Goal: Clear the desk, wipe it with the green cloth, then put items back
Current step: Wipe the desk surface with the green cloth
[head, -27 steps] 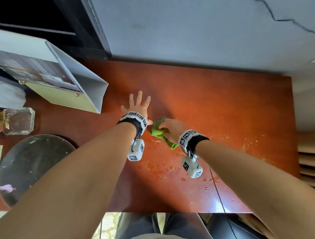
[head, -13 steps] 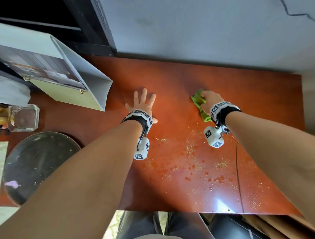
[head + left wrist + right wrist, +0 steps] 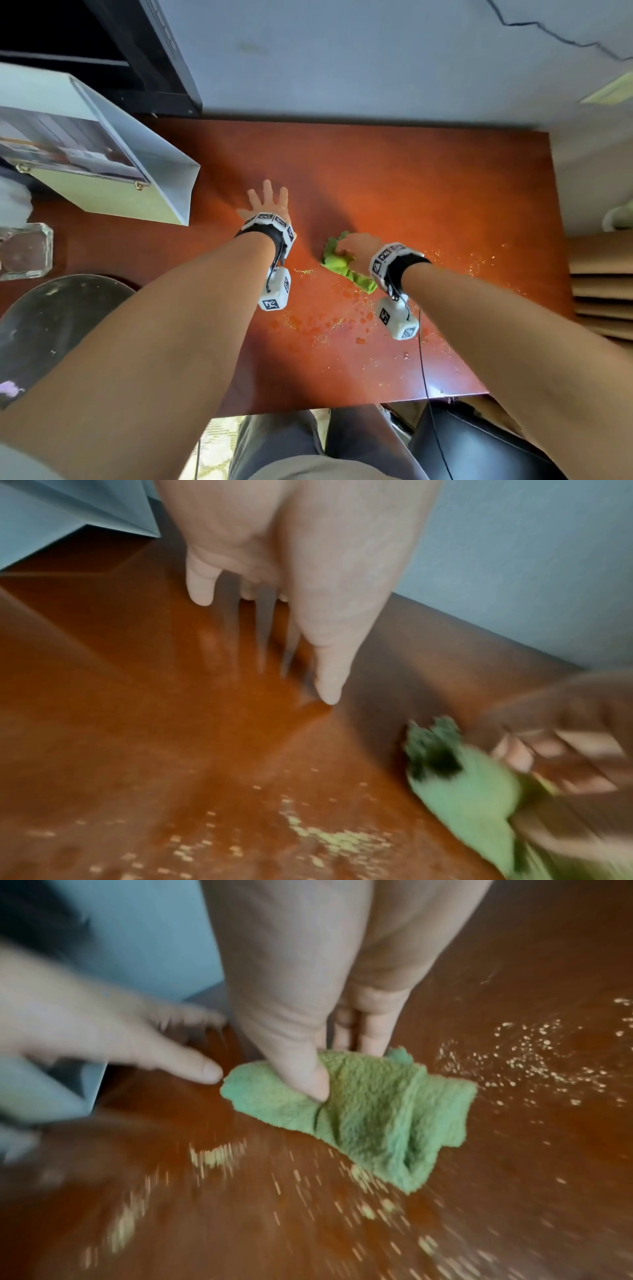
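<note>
Grey wall (image 3: 342,58) w/ crack; dark shelf unit (image 3: 113,51) left, maybe; patterned floor (image 3: 212,442) below.

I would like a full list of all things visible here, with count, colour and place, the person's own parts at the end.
desk: one, red-brown, under both hands
green cloth: one, green, mid-desk, bunched under the right hand
crumbs: many, yellowish, scattered on the near and right desk
paper bag: one, white-grey, far left
glass block: one, clear, left edge
round tray: one, dark, near left
left hand: flat on the desk, fingers spread
right hand: holds the cloth
</note>
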Available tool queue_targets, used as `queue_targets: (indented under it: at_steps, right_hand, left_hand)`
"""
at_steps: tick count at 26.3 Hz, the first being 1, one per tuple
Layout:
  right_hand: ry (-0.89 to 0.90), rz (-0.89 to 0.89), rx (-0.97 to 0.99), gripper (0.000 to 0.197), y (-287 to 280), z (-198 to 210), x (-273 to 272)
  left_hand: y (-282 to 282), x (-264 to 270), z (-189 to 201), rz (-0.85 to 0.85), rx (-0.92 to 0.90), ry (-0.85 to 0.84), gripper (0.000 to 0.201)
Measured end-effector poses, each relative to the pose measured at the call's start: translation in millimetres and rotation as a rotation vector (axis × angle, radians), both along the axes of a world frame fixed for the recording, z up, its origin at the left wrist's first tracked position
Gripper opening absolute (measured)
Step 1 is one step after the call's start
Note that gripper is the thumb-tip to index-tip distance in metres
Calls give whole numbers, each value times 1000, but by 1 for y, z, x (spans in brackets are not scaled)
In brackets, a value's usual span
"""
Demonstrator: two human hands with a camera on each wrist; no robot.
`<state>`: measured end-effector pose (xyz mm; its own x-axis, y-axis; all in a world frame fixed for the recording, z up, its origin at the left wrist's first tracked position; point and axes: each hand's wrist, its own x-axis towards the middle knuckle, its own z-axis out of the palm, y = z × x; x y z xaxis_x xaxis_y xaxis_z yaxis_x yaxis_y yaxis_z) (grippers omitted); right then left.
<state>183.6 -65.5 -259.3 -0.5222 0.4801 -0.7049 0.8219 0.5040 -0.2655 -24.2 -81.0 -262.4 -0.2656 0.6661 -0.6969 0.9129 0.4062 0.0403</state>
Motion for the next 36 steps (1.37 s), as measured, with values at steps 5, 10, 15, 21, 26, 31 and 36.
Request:
queue_targets:
  at_steps: [5,10,15,21,26,31,36]
  right_hand:
    - [95,-322,164,33,49,18,26]
    - [31,-524,258,43,83,24,85]
    - [-65,-652,315,56,99,11,135]
    - [13,-644,257,57,100,2,145]
    - [90,-428,192,44,73,0,115]
    - [140,-191,66,29,13,-3,82]
    - [178,-172,-20,37,-29,-13,71]
  left_hand:
    - [5,36,10,-197,226,-93,68]
    - [15,72,10,-219,224,-144,78]
    - [19,104,0,-166,4,-142,108]
    - [21,108,-6,-167,-15,-90,116]
    - [21,109,-6,-160,-15,-98,117]
    - [22,112,-2,-161,-42,-88,116]
    - [25,113,-6,-152,-59,-75,116]
